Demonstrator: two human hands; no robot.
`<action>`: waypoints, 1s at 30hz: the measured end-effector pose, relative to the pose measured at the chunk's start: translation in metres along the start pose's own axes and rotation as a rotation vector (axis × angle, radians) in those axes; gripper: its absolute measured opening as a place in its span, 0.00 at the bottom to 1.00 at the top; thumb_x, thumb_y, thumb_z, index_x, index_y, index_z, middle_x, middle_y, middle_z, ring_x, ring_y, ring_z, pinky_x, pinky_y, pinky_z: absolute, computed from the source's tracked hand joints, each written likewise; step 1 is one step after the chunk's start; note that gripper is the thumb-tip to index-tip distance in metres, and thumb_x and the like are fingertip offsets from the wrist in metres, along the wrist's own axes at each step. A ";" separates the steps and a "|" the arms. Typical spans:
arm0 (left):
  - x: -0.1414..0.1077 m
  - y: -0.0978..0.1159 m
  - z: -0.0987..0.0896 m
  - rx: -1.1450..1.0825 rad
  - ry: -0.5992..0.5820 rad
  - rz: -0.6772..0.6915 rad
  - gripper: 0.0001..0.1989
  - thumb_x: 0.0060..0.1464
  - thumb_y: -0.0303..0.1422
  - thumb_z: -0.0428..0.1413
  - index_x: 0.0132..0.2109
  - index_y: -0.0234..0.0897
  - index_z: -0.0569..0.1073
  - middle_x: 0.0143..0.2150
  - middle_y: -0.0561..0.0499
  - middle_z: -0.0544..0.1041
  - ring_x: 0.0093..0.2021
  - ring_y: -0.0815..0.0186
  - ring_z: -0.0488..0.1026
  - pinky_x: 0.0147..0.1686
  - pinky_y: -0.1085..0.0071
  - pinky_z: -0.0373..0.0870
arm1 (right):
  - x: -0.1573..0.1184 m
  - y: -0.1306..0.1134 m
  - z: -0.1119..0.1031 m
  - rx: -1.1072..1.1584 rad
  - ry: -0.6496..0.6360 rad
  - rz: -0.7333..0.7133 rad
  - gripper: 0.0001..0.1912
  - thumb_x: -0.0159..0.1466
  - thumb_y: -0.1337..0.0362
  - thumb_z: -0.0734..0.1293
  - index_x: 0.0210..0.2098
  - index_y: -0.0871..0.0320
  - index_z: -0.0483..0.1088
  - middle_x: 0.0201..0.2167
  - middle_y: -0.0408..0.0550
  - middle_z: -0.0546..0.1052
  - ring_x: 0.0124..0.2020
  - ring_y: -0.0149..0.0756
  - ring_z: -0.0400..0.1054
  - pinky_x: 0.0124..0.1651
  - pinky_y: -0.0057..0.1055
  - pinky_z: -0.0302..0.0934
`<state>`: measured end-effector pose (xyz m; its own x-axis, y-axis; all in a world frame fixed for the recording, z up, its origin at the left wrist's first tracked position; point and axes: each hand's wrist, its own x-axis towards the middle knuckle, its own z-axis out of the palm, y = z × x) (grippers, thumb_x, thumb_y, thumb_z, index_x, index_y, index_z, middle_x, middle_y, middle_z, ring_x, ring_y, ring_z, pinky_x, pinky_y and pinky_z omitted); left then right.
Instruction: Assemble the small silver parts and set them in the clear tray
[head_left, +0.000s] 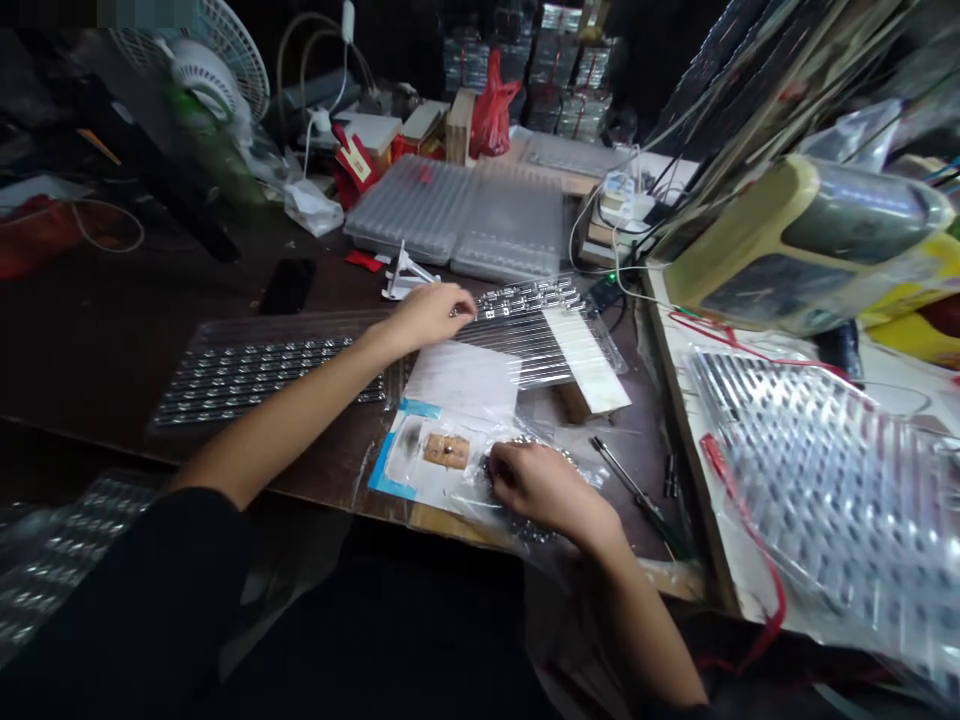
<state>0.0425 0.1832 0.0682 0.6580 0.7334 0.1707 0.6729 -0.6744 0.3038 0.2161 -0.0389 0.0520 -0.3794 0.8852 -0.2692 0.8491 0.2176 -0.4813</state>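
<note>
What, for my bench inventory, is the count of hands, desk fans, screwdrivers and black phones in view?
Hands (left hand, right hand): 2
Desk fans (desk fan): 1
Screwdrivers (screwdriver): 1
Black phones (black phone): 1
Total: 5

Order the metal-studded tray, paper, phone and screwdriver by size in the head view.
Metal-studded tray, then paper. The phone and screwdriver look too alike to rank: one is short and wide, the other long and thin.
</note>
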 end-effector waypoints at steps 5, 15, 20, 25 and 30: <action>0.082 0.063 0.043 -0.072 0.102 0.158 0.11 0.59 0.31 0.55 0.47 0.37 0.79 0.50 0.46 0.78 0.52 0.57 0.72 0.56 0.62 0.66 | 0.005 0.007 0.003 0.185 0.053 -0.071 0.07 0.55 0.74 0.63 0.31 0.56 0.67 0.27 0.42 0.74 0.27 0.30 0.64 0.31 0.25 0.51; 0.103 0.091 0.066 -0.239 0.205 0.193 0.04 0.57 0.26 0.58 0.40 0.33 0.76 0.44 0.42 0.78 0.47 0.55 0.74 0.49 0.60 0.67 | 0.010 0.011 0.003 0.226 0.130 -0.124 0.09 0.58 0.75 0.63 0.35 0.57 0.70 0.31 0.45 0.77 0.31 0.32 0.69 0.36 0.25 0.59; 0.027 0.075 0.039 -0.515 0.215 0.223 0.05 0.56 0.24 0.57 0.41 0.33 0.74 0.38 0.49 0.79 0.38 0.65 0.76 0.42 0.68 0.70 | 0.010 0.014 0.004 0.274 0.243 -0.165 0.11 0.66 0.72 0.61 0.43 0.58 0.74 0.40 0.51 0.81 0.39 0.37 0.74 0.44 0.32 0.64; -0.088 0.055 0.022 -0.530 0.125 0.081 0.06 0.58 0.25 0.56 0.42 0.35 0.77 0.42 0.49 0.80 0.41 0.66 0.76 0.45 0.69 0.71 | 0.012 0.012 0.008 0.312 0.361 -0.153 0.07 0.68 0.65 0.64 0.38 0.57 0.75 0.36 0.49 0.80 0.35 0.38 0.74 0.41 0.32 0.64; -0.165 0.043 0.034 -0.553 0.083 -0.160 0.05 0.59 0.30 0.59 0.42 0.38 0.79 0.41 0.49 0.82 0.43 0.63 0.78 0.46 0.68 0.73 | 0.016 0.006 0.010 0.320 0.412 -0.166 0.10 0.66 0.69 0.62 0.39 0.58 0.76 0.37 0.49 0.80 0.38 0.37 0.75 0.42 0.32 0.65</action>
<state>-0.0255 0.0298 0.0212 0.5191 0.8418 0.1481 0.4704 -0.4261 0.7728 0.2115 -0.0275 0.0365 -0.2691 0.9514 0.1498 0.6118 0.2890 -0.7364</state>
